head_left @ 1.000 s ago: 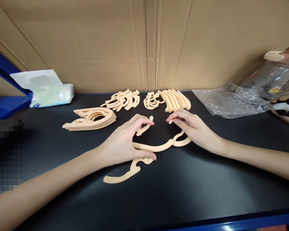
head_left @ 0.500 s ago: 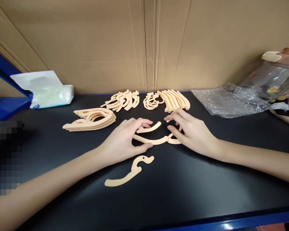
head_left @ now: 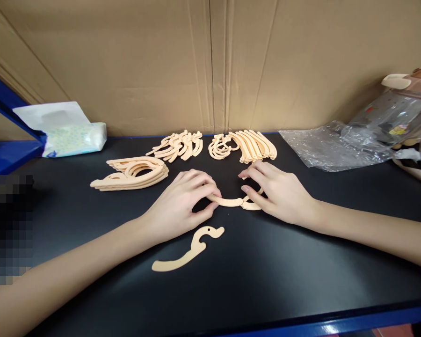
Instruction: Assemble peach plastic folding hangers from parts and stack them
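Observation:
A beige folding clothes hanger (head_left: 230, 202) lies on the black table between my hands, its curved arm joined to a rounded part at the right. My left hand (head_left: 191, 196) is closed in a pinch on the left end of that arm, and its palm hides part of it. Curled over the rounded part, my right hand (head_left: 279, 189) grips the hanger with thumb and fingers, covering its right side. Nearer to me, a loose flat hanger piece (head_left: 175, 265) with a hook-like bend and a small hole rests on the table.
Folded hangers (head_left: 136, 175) are stacked at the left. Behind lie a pile of curved pieces (head_left: 178, 146), a few hook-shaped pieces (head_left: 219, 147) and a row of curved arms (head_left: 254, 146). A tissue pack (head_left: 73, 140), clear plastic bag (head_left: 331, 147) and bottle (head_left: 389, 117) stand at the sides.
The separate short curved piece under my left fingers no longer shows. My left hand has closed onto the hanger's arm. My right hand has barely shifted.

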`<act>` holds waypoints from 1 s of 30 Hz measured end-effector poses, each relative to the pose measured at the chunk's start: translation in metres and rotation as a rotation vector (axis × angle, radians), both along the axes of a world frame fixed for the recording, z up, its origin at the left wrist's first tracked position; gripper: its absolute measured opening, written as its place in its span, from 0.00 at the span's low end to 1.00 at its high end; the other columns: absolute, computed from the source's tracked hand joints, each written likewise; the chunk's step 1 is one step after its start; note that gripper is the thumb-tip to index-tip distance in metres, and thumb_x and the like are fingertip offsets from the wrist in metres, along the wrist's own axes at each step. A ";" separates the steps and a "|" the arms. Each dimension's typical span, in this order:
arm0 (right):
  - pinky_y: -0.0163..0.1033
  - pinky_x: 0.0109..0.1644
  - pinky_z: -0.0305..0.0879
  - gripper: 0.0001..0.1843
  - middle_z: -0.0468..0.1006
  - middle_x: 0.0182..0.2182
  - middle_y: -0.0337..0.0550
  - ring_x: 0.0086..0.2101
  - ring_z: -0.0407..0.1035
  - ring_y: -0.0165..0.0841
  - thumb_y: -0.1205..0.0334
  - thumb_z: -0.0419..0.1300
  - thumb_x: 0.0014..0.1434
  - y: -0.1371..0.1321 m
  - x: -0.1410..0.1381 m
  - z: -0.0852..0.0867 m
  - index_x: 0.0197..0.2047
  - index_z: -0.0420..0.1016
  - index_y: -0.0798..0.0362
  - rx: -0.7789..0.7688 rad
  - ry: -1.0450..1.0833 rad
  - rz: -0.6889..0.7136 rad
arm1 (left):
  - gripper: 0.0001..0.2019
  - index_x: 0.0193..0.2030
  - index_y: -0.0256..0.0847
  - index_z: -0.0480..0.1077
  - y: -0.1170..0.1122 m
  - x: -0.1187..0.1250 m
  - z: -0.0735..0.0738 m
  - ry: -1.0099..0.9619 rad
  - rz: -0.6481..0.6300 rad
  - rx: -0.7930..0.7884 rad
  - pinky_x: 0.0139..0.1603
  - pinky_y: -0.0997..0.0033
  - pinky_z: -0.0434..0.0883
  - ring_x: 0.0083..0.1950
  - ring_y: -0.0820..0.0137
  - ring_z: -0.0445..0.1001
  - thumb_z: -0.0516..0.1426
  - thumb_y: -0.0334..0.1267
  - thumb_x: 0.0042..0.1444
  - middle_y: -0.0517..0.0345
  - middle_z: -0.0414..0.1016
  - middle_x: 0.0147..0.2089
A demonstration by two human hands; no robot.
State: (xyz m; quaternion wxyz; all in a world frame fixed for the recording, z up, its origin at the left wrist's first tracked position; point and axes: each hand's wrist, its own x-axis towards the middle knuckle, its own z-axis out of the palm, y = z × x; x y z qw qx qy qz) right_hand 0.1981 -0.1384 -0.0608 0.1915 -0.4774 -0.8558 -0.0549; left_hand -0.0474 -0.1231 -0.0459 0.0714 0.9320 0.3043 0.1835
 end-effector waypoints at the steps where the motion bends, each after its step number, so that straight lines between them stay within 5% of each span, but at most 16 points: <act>1: 0.37 0.31 0.66 0.16 0.73 0.47 0.49 0.44 0.71 0.38 0.56 0.48 0.68 0.000 0.000 0.000 0.50 0.70 0.54 -0.008 0.009 0.013 | 0.08 0.41 0.42 0.73 0.000 0.000 0.000 0.001 -0.003 0.013 0.52 0.59 0.64 0.52 0.63 0.67 0.52 0.35 0.63 0.55 0.74 0.46; 5: 0.40 0.40 0.70 0.15 0.74 0.46 0.49 0.45 0.70 0.38 0.57 0.48 0.68 0.002 0.002 0.002 0.52 0.70 0.54 -0.039 0.043 0.146 | 0.12 0.48 0.44 0.73 0.002 -0.001 -0.004 -0.016 0.022 0.099 0.53 0.60 0.65 0.54 0.63 0.66 0.50 0.33 0.65 0.52 0.70 0.53; 15: 0.40 0.52 0.67 0.16 0.75 0.52 0.47 0.49 0.70 0.34 0.63 0.49 0.69 -0.002 0.003 0.008 0.56 0.68 0.53 -0.140 0.141 0.496 | 0.14 0.51 0.42 0.72 -0.001 0.000 -0.002 0.016 0.084 0.041 0.49 0.61 0.67 0.48 0.65 0.70 0.47 0.37 0.67 0.54 0.74 0.49; 20: 0.38 0.42 0.67 0.10 0.76 0.41 0.48 0.40 0.70 0.34 0.62 0.53 0.67 -0.001 0.004 0.007 0.45 0.73 0.56 -0.032 0.213 0.476 | 0.19 0.51 0.39 0.71 -0.001 0.001 -0.001 0.006 0.170 -0.002 0.54 0.55 0.66 0.56 0.59 0.69 0.52 0.50 0.63 0.52 0.75 0.54; 24: 0.37 0.38 0.64 0.10 0.74 0.32 0.44 0.32 0.65 0.31 0.62 0.53 0.66 0.000 0.003 0.008 0.37 0.73 0.56 -0.036 0.180 0.525 | 0.21 0.50 0.39 0.70 0.001 0.001 -0.004 -0.042 0.216 -0.068 0.57 0.53 0.65 0.59 0.58 0.68 0.57 0.52 0.59 0.52 0.74 0.56; 30: 0.38 0.42 0.66 0.10 0.77 0.38 0.48 0.37 0.68 0.33 0.62 0.56 0.65 -0.007 0.000 0.010 0.45 0.75 0.58 0.106 0.094 0.658 | 0.16 0.49 0.42 0.70 0.007 0.000 -0.001 -0.186 0.247 -0.266 0.59 0.56 0.66 0.56 0.61 0.70 0.59 0.46 0.56 0.55 0.76 0.53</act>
